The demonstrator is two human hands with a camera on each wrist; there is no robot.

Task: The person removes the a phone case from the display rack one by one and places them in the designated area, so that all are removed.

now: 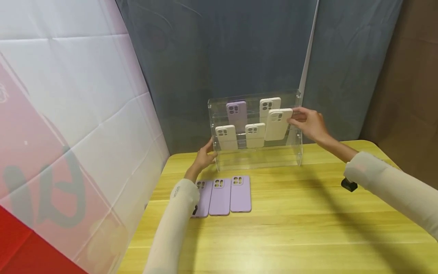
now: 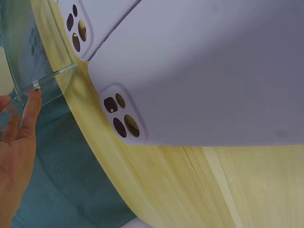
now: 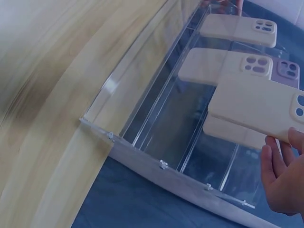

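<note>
In the head view, a clear tiered display stand (image 1: 256,158) stands on the table. My left hand (image 1: 204,156) holds its left side edge, with fingers (image 2: 31,111) against the clear panel in the left wrist view. My right hand (image 1: 310,123) pinches a cream phone case (image 1: 278,127) by its right edge, in front of the stand's right part. That case (image 3: 254,104) is tilted and overlaps another cream case (image 3: 232,132) in the right wrist view. Two cream cases (image 1: 226,137) (image 1: 255,136) stand on a lower tier. A purple case (image 1: 237,114) stands higher, at the left.
Three purple phone cases (image 1: 240,196) lie side by side on the wooden table (image 1: 291,228), before the stand, partly under my left sleeve. A small black object (image 1: 349,185) shows below my right sleeve. Grey curtains (image 1: 253,45) hang behind; a white fabric wall (image 1: 92,76) is at left.
</note>
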